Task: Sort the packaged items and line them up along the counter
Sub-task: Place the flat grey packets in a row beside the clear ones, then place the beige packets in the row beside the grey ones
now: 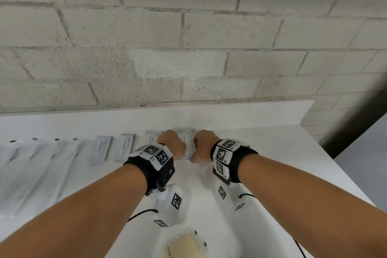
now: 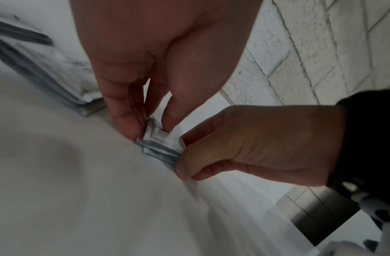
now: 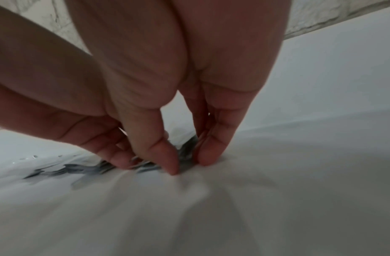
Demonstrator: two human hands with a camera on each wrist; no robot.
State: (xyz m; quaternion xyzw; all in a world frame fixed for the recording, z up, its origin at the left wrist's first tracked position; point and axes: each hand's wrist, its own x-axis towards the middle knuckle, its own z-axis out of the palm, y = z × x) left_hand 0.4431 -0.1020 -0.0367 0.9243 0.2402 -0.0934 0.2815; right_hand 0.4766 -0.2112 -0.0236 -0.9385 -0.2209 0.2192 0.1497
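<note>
On the white counter (image 1: 261, 132), a sorted row runs toward nine o'clock. At its three o'clock end, the left hand (image 1: 173, 144) and right hand (image 1: 204, 144) both pinch a small printed packet (image 1: 187, 142), apparently squaring it. Next: release, then fetch the soap packet (image 1: 186, 245) at six o'clock.

Open counter (image 1: 261, 142) to the right of both hands, bare up to the right edge; more bare strip along the brick wall (image 1: 188, 58) behind the row. Blocked on the left by toothpaste boxes (image 1: 100, 150) and long clear sleeves (image 1: 41, 163) lying side by side. Near edge partly taken by a soap packet (image 1: 186, 245) between the forearms. Square sachets (image 1: 151, 137) crowded just beside the hands
</note>
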